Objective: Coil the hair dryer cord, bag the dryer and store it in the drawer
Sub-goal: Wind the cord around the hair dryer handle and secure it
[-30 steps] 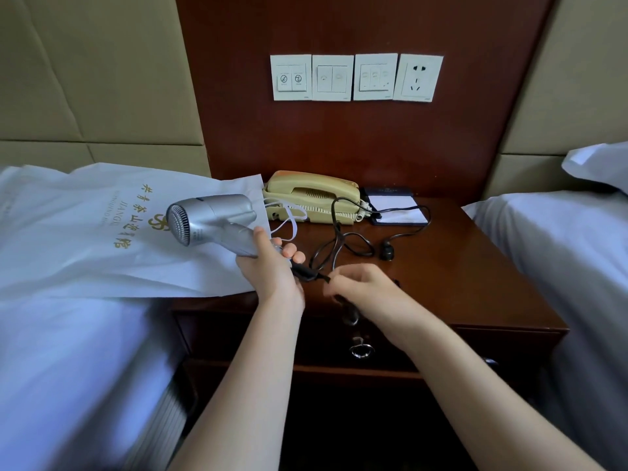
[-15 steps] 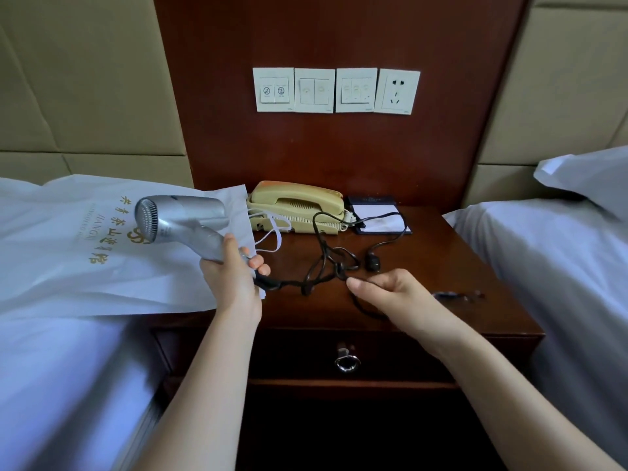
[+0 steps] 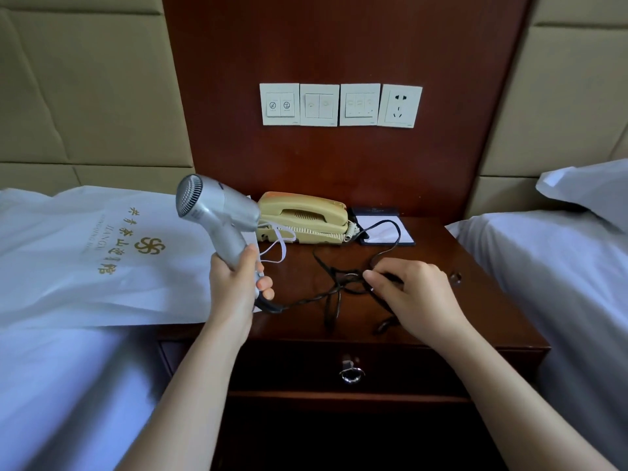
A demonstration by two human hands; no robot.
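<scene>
My left hand (image 3: 234,290) grips the handle of a silver hair dryer (image 3: 217,212), held upright above the left edge of the wooden nightstand (image 3: 475,311). Its black cord (image 3: 326,290) runs from the handle's base and lies tangled on the nightstand top. My right hand (image 3: 414,294) pinches the cord near the tangle. A white bag (image 3: 102,253) with gold lettering lies flat on the left bed, its handles reaching onto the nightstand. The drawer (image 3: 424,372) with a metal ring pull (image 3: 351,372) is closed below.
A beige telephone (image 3: 302,215) and a notepad (image 3: 387,229) sit at the back of the nightstand. Wall switches and a socket (image 3: 401,105) are mounted above. White beds flank both sides, with a pillow (image 3: 588,185) at the right.
My left hand has tilted the dryer upright and raised it. My right hand has moved onto the tangled cord on the nightstand top and closed its fingers on it.
</scene>
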